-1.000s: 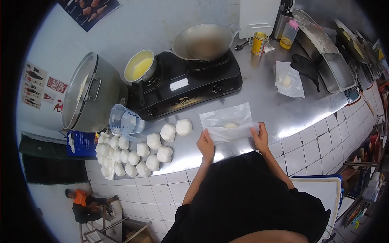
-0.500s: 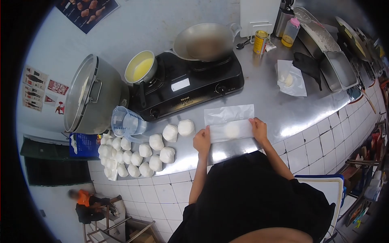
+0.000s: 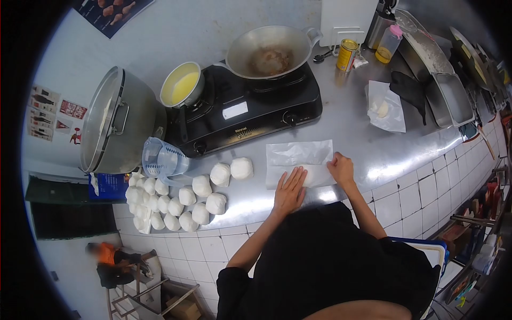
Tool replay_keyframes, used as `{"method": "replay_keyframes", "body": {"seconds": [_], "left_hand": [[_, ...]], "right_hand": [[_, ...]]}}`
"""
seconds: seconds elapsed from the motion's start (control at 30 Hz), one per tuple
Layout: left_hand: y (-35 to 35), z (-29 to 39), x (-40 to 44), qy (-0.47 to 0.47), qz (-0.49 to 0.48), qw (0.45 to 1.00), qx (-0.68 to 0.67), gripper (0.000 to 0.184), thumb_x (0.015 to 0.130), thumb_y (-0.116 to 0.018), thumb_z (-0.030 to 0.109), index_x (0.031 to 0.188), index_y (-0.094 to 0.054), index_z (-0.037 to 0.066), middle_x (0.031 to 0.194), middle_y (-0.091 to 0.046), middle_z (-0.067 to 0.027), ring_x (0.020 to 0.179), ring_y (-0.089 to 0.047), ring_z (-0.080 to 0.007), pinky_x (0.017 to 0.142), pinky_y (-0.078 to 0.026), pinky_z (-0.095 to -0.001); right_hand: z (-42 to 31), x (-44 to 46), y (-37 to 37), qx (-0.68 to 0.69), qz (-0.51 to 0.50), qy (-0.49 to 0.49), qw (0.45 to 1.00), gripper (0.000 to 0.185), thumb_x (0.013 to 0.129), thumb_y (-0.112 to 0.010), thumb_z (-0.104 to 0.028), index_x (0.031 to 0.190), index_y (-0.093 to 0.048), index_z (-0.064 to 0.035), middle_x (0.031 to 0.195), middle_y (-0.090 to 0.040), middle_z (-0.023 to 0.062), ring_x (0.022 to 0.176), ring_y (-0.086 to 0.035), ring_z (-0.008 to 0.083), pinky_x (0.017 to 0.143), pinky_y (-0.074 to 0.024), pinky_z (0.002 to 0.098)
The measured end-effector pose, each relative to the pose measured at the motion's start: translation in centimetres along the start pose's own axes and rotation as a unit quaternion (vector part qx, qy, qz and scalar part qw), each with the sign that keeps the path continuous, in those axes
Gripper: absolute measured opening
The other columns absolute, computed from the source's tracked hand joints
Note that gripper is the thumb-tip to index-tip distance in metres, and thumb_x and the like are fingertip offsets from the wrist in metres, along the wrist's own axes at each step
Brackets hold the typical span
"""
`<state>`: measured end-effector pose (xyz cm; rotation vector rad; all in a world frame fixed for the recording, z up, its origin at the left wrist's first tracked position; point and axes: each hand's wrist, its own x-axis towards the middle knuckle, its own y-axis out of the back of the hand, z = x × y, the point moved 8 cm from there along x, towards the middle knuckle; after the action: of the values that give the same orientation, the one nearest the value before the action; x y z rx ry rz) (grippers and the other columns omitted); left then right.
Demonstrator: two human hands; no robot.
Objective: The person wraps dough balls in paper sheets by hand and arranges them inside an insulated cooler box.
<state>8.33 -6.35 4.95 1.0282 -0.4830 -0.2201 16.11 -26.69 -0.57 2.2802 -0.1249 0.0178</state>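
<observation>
A translucent plastic sheet (image 3: 285,153) lies on the steel counter in front of me, its near part folded over. A pale, round dough piece (image 3: 305,169) shows faintly through the folded layer. My left hand (image 3: 291,191) rests on this fold with its fingers stretched out flat, touching the dough's left side through the plastic and partly hiding it. At the sheet's right edge, my right hand (image 3: 340,167) pinches the plastic between thumb and fingers. To the left sit several white dough balls (image 3: 201,186), grouped near the counter's front edge.
Behind are a two-burner gas stove (image 3: 250,117), a wok (image 3: 269,56), a saucepan of yellow liquid (image 3: 182,88) and a large pot (image 3: 120,122). A measuring jug (image 3: 162,160) stands left. Another plastic sheet with dough (image 3: 386,106) lies right, near metal trays (image 3: 453,98). A person (image 3: 109,261) sits beyond.
My left hand has let go of the sheet's left edge and moved right, flattening onto the folded plastic over the dough. My right hand still grips the right edge. The view has shifted slightly.
</observation>
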Motion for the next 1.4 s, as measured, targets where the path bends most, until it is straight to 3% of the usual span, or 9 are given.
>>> {"method": "replay_keyframes", "body": {"seconds": [0.17,0.27,0.37,0.47,0.57,0.77,0.9,1.07,1.4], "left_hand": [[0.7,-0.4,1.1,-0.017,-0.009,0.999,0.026,0.05,0.089,-0.059,0.022,0.137,-0.052,0.009,0.139,-0.054,-0.0067,0.13,-0.048,-0.0169,0.112,-0.027,-0.043],[1.3,-0.1,2.1,-0.014,0.012,1.0,0.021,0.042,0.086,-0.065,0.021,0.126,-0.061,0.009,0.128,-0.062,-0.0051,0.12,-0.056,-0.0166,0.108,-0.032,-0.0424],[1.6,-0.5,3.1,-0.014,0.029,0.999,0.017,0.031,0.083,-0.07,0.021,0.113,-0.069,0.011,0.116,-0.068,-0.0031,0.107,-0.063,-0.016,0.104,-0.035,-0.0413],[1.4,-1.2,3.7,-0.008,0.019,1.0,0.0,0.022,0.083,-0.071,0.02,0.104,-0.072,0.014,0.106,-0.071,-0.0009,0.093,-0.067,-0.0153,0.102,-0.037,-0.0395],[1.5,-2.3,4.0,-0.007,0.043,0.999,-0.023,0.012,0.083,-0.071,0.018,0.094,-0.074,0.015,0.096,-0.073,0.0012,0.08,-0.068,-0.016,0.098,-0.038,-0.0379],[1.2,-2.3,3.2,-0.003,0.059,0.998,-0.017,0.006,0.08,-0.069,0.011,0.084,-0.072,0.013,0.079,-0.068,0.0025,0.075,-0.064,-0.0164,0.091,-0.039,-0.0387],[2.7,-1.7,2.8,-0.016,0.122,0.992,0.038,0.01,0.08,-0.067,0.009,0.088,-0.069,0.013,0.084,-0.065,0.0031,0.084,-0.062,-0.0144,0.093,-0.038,-0.0411],[6.1,0.7,3.9,-0.094,0.126,0.975,0.16,0.02,0.073,-0.07,0.01,0.092,-0.068,0.014,0.094,-0.067,0.004,0.093,-0.062,-0.0141,0.1,-0.037,-0.0419],[2.9,-3.8,-0.3,-0.169,0.145,0.975,0.012,0.009,0.077,-0.067,0.005,0.084,-0.068,0.011,0.088,-0.068,0.0008,0.085,-0.064,-0.0153,0.096,-0.045,-0.0435]], "right_hand": [[-11.8,4.5,2.6,-0.092,0.077,0.257,0.959,0.042,0.07,-0.081,-0.022,0.102,-0.062,-0.0035,0.093,-0.06,0.0129,0.097,-0.06,0.0316,0.083,-0.0489,0.0389],[-9.5,8.1,-4.6,0.066,-0.167,0.27,0.946,0.046,0.066,-0.084,-0.023,0.103,-0.064,-0.003,0.092,-0.063,0.0148,0.091,-0.062,0.0326,0.08,-0.0501,0.0387],[-11.1,9.8,-5.4,0.016,-0.39,0.156,0.907,0.046,0.063,-0.085,-0.023,0.099,-0.065,-0.0018,0.091,-0.067,0.0154,0.086,-0.065,0.031,0.076,-0.0514,0.0371],[-10.3,9.8,-7.8,-0.027,-0.418,0.248,0.874,0.04,0.065,-0.083,-0.02,0.095,-0.065,-0.001,0.085,-0.071,0.0134,0.077,-0.067,0.0265,0.07,-0.052,0.0352],[-10.9,7.6,-5.3,0.093,-0.447,0.251,0.853,0.03,0.068,-0.079,-0.012,0.092,-0.065,-0.0013,0.081,-0.072,0.0083,0.072,-0.068,0.0225,0.068,-0.0521,0.0341],[-10.4,0.2,-1.5,0.181,-0.229,0.222,0.93,0.014,0.078,-0.07,-0.001,0.089,-0.062,-0.004,0.08,-0.071,0.0098,0.073,-0.068,0.0274,0.07,-0.0527,0.0372],[-10.3,-3.5,-1.2,0.037,-0.078,0.282,0.955,0.007,0.084,-0.066,-0.005,0.089,-0.062,-0.0047,0.082,-0.068,0.0115,0.08,-0.066,0.0303,0.077,-0.0507,0.0391],[-10.3,-6.1,-0.4,0.031,0.011,0.319,0.947,0.026,0.078,-0.059,0.001,0.102,-0.063,-0.0017,0.094,-0.066,0.0136,0.089,-0.063,0.0324,0.083,-0.0513,0.0405],[-6.7,-7.7,1.7,0.016,0.032,0.42,0.907,0.035,0.072,-0.062,0.006,0.106,-0.065,0.0003,0.099,-0.065,0.0122,0.091,-0.066,0.0279,0.081,-0.055,0.0341]]}}
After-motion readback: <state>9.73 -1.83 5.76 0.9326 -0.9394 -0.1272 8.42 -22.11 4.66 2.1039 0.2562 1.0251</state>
